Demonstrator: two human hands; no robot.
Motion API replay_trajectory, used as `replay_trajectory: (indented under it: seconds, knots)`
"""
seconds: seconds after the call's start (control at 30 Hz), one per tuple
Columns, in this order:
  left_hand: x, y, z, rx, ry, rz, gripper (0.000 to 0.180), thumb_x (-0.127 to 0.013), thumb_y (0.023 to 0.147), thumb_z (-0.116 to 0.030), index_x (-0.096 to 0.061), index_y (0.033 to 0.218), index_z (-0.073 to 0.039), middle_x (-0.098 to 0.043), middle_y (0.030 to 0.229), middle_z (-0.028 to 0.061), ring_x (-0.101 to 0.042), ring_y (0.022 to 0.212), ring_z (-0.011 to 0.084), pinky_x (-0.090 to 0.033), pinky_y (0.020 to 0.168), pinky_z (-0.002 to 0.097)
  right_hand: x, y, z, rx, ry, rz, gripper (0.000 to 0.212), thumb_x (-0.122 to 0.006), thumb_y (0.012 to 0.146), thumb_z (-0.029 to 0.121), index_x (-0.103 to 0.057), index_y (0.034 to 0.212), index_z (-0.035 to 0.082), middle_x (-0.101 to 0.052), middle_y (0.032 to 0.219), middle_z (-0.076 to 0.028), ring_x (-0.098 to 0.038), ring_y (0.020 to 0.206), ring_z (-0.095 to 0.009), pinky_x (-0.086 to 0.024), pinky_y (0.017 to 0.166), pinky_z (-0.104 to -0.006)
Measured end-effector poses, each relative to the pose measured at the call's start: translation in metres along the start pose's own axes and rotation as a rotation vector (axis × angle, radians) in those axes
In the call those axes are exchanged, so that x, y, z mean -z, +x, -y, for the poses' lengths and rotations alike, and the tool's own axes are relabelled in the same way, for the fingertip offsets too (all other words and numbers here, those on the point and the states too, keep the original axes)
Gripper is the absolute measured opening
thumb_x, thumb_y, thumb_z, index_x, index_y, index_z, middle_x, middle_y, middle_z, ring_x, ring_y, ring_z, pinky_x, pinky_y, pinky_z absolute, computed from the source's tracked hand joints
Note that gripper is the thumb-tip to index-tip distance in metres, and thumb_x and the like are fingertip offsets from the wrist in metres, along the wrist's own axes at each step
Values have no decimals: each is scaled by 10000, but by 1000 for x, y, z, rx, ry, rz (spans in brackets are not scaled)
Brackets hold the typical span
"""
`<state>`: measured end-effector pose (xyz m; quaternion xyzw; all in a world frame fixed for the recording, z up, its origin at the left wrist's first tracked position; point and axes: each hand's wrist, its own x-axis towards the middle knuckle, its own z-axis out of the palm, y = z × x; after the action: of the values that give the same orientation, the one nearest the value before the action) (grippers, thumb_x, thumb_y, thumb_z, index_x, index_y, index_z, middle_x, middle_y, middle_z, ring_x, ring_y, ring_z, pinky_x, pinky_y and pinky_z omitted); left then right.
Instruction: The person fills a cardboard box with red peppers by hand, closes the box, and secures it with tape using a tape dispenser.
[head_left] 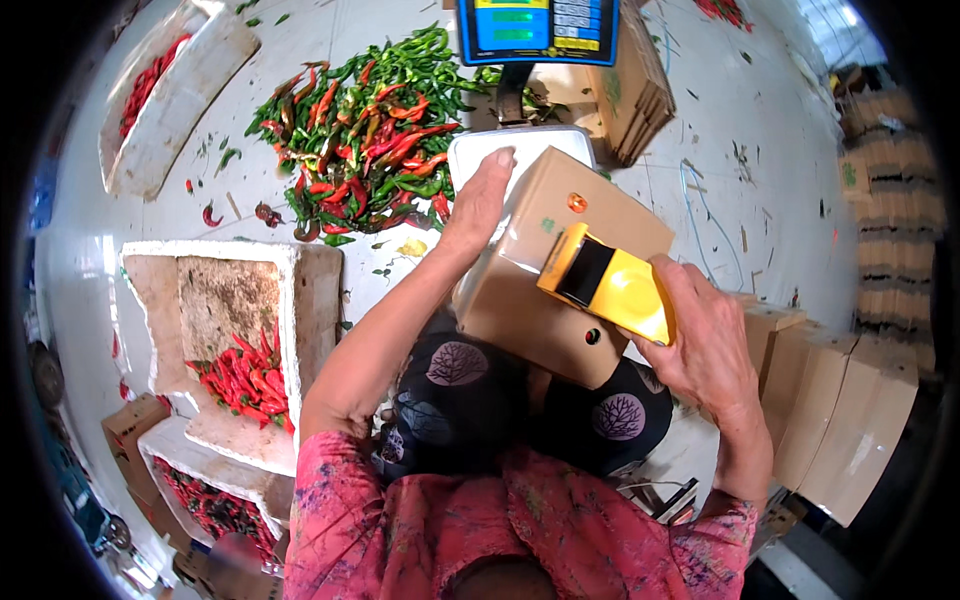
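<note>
A brown cardboard box (pixel 520 310) stands tilted between my knees and the white scale platform (pixel 475 150). My left hand (pixel 480 200) grips its far left edge, and most of those fingers are hidden. In my right hand (pixel 705 335) is a yellow tape dispenser (pixel 630 295), closed in the fingers and held against the box's upper face. Shiny clear tape lies along the box's left edge. Beyond the platform rises the scale's blue display (pixel 538 30).
A heap of red and green chili peppers (pixel 370 140) lies on the floor ahead. Foam boxes (pixel 315 300) holding red peppers stand at the left. Closed cartons (pixel 840 420) sit at the right, with stacked flat cardboard (pixel 895 220) behind. Folded cardboard (pixel 635 90) leans beside the scale.
</note>
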<state>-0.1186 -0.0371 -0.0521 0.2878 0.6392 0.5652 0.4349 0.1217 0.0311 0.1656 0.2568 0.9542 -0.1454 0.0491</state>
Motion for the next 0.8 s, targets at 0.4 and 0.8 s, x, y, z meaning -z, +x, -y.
replay_trajectory:
  seconds: [0.4, 0.8]
  knots:
    - [-29, -28, -66, -281, 677, -22, 684, -440, 1086, -440, -230, 1625, -76, -591, 1349, 317, -604, 1212, 457, -456, 1042, 495, 4, -40, -35, -24, 100, -7, 569, -805, 786, 153, -490, 1254, 81, -564, 902, -192, -654, 847, -426, -536, 723, -507]
    - [-31, -26, -62, -223, 724, -20, 684, -395, 1086, -522, -316, 1592, -70, -669, 1222, 332, -648, 1177, 470, -481, 1018, 482, 4, -105, -102, -2, 92, -173, 628, -774, 731, 123, -531, 1309, 104, -602, 927, -160, -646, 846, -400, -533, 720, -469]
